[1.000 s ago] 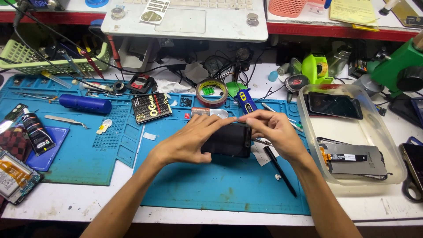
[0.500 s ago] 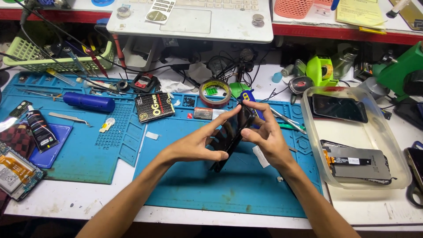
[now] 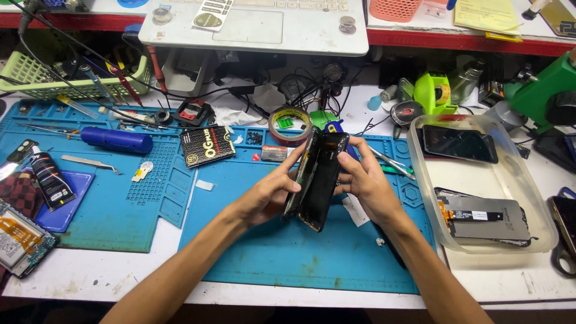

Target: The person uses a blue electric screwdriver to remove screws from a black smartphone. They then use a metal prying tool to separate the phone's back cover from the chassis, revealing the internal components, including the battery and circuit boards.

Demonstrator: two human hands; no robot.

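Both hands are working over the blue repair mat (image 3: 288, 252) at the centre of the surface (image 3: 78, 276). The left hand (image 3: 270, 192) is closing its fingers around the left edge of a black smartphone (image 3: 318, 177), thumb reaching up toward the top of it. The right hand (image 3: 366, 183) is gripping the phone's right edge, fingers curled over the upper corner. The phone is being held tilted on edge, raised off the mat, and it is splitting into two thin black layers that are standing slightly apart along the left side. Which layer is the screen, I cannot tell.

Just behind the phone, a roll of red tape (image 3: 289, 125) is lying flat on the mat, with a small rectangular part (image 3: 274, 153) beside it. A black printed box (image 3: 207, 146) is sitting to the left of the tape. Further left, a blue screwdriver handle (image 3: 117, 140) and metal tweezers (image 3: 90, 162) are resting on a second blue mat (image 3: 120, 204).

To the right, a clear plastic tray (image 3: 540, 198) is holding a dark phone (image 3: 459, 144) at its far end and a grey phone panel with an orange flex cable (image 3: 483, 219) at its near end. A white laptop (image 3: 258, 27) is sitting on the raised shelf behind.
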